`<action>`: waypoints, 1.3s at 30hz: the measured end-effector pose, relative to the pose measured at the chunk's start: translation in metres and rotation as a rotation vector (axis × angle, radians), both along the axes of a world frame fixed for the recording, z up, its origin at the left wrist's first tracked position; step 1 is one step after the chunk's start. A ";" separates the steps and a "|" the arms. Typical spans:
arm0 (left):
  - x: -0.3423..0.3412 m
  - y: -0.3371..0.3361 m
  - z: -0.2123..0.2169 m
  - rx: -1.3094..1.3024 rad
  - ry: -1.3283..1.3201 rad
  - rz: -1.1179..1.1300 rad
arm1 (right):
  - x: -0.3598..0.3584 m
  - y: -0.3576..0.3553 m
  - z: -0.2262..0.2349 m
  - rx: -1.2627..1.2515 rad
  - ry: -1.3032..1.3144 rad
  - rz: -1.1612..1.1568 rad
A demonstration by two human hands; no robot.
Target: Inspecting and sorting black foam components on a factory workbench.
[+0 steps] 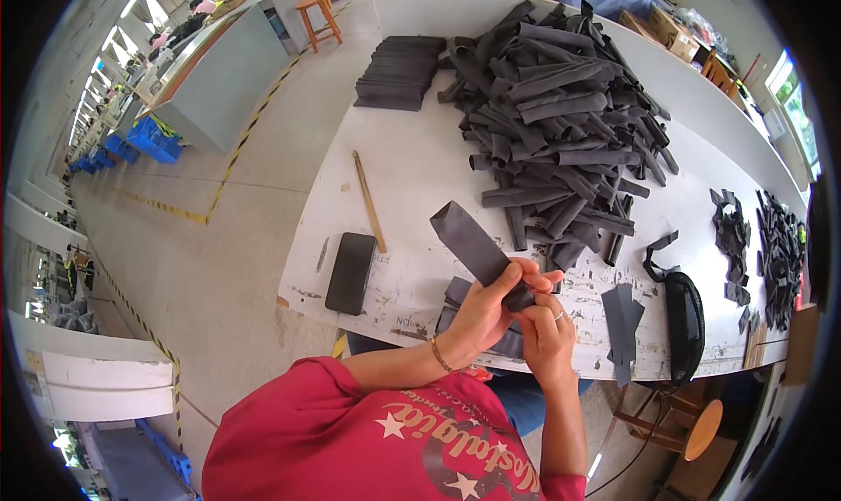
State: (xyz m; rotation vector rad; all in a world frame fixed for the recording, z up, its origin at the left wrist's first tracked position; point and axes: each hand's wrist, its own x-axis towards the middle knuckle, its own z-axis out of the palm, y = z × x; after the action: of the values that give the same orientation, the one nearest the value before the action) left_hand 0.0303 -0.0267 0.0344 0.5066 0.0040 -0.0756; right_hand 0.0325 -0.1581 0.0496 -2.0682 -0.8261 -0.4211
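Observation:
A dark grey fabric tube (pixel 470 241), its far end gaping, slants up from between my two hands over the table's near edge. My left hand (pixel 480 315) is wrapped round its lower part, thumb on top. The fingers of my right hand (pixel 548 333) pinch the tube's near end, close against the left fingers. Beneath my hands lie more dark fabric pieces (pixel 457 292), partly hidden by the left hand and wrist. A large heap of similar tubes (pixel 561 107) covers the table's far middle. To its left lies a neat flattened stack (pixel 399 72).
On the white table (pixel 394 164) lie a black phone (pixel 351 273) and a wooden stick (pixel 370 203). Flat dark strips (pixel 622 321) and a black mesh item (pixel 684 326) are at right, with small dark scraps (pixel 731 243) beyond. A wooden stool (pixel 703 431) stands below.

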 end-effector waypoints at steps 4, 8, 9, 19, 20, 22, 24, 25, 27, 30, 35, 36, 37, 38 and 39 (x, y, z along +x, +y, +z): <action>0.005 0.002 0.002 0.038 0.056 0.011 | -0.005 0.002 -0.003 0.025 0.212 -0.042; 0.010 0.000 -0.005 0.102 -0.008 0.019 | -0.010 0.025 -0.021 0.572 0.556 -0.197; 0.017 0.008 -0.003 0.116 -0.040 0.033 | -0.010 0.025 -0.023 0.612 0.476 -0.239; 0.018 0.013 -0.015 0.144 -0.259 -0.004 | -0.014 0.012 -0.015 0.740 0.589 -0.274; 0.019 0.021 -0.013 0.104 -0.217 0.078 | -0.013 0.009 -0.020 0.484 0.245 -0.349; 0.023 0.044 -0.027 0.107 -0.085 0.157 | -0.015 0.005 -0.013 0.429 0.213 -0.353; 0.022 0.059 -0.037 0.116 -0.046 0.160 | -0.013 -0.001 -0.012 0.371 0.121 -0.282; 0.020 0.063 -0.041 0.123 -0.008 0.161 | -0.014 -0.002 -0.013 0.393 0.149 -0.277; 0.016 0.065 -0.035 0.122 0.003 0.147 | -0.013 -0.005 -0.016 0.450 0.185 -0.253; 0.012 0.066 -0.030 0.119 0.003 0.136 | -0.014 -0.009 -0.023 0.531 0.351 -0.243; 0.010 0.063 -0.029 0.123 0.006 0.109 | -0.015 -0.011 -0.031 0.796 0.573 -0.191; 0.011 0.061 -0.028 0.136 0.044 0.128 | -0.015 -0.011 -0.033 0.794 0.572 -0.197; 0.011 0.060 -0.028 0.148 0.084 0.146 | -0.014 -0.012 -0.036 0.767 0.551 -0.208; 0.012 0.059 -0.028 0.142 0.086 0.138 | -0.014 -0.015 -0.037 0.740 0.527 -0.223; 0.012 0.061 -0.029 0.212 0.083 0.146 | -0.013 -0.017 -0.037 0.736 0.526 -0.233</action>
State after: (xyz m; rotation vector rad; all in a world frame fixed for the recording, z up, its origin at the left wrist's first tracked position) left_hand 0.0421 0.0342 0.0058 0.7136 0.1313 0.0470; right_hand 0.0196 -0.1749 0.0128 -1.4664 -0.0768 -0.2315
